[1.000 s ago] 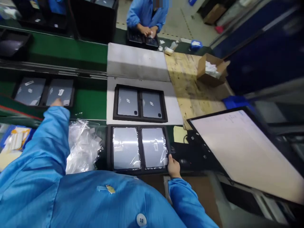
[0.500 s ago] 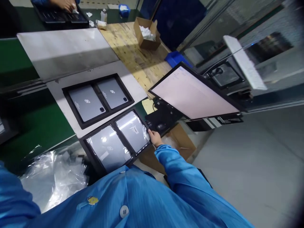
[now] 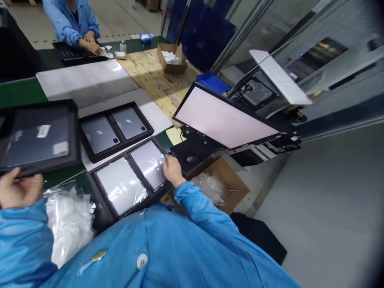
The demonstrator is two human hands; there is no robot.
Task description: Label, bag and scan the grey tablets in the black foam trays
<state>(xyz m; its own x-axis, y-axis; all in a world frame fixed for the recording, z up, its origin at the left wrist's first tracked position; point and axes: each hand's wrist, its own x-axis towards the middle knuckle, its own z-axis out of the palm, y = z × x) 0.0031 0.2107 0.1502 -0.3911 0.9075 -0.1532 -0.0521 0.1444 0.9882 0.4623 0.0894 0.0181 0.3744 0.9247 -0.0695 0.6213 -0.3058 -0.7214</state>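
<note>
At the left edge, a blurred black tray (image 3: 72,154) carries a dark tablet (image 3: 27,138) with white labels. My left hand (image 3: 22,190) has its fingers curled at the near edge of this tray, which looks raised above the bench. A second black tray (image 3: 108,210) lies before my body, with two silver tablets (image 3: 118,182) in clear plastic. My right hand (image 3: 174,168) grips its right rim, fingertips over the edge beside the smaller tablet (image 3: 147,164). Behind, a third black tray (image 3: 97,158) holds two grey tablets (image 3: 100,134), backs up with cameras showing.
Clear plastic bags (image 3: 70,220) are heaped at near left. A monitor (image 3: 225,118) and a mouse (image 3: 191,159) are on the right, above a cardboard box (image 3: 234,196) containing plastic. A co-worker (image 3: 72,24) sits across the bench. A smaller box (image 3: 172,66) holds white scraps.
My left hand has come into view, and the tray at the left has moved inward, covering a corner of the far tray. The view has tilted up, showing more of the co-worker.
</note>
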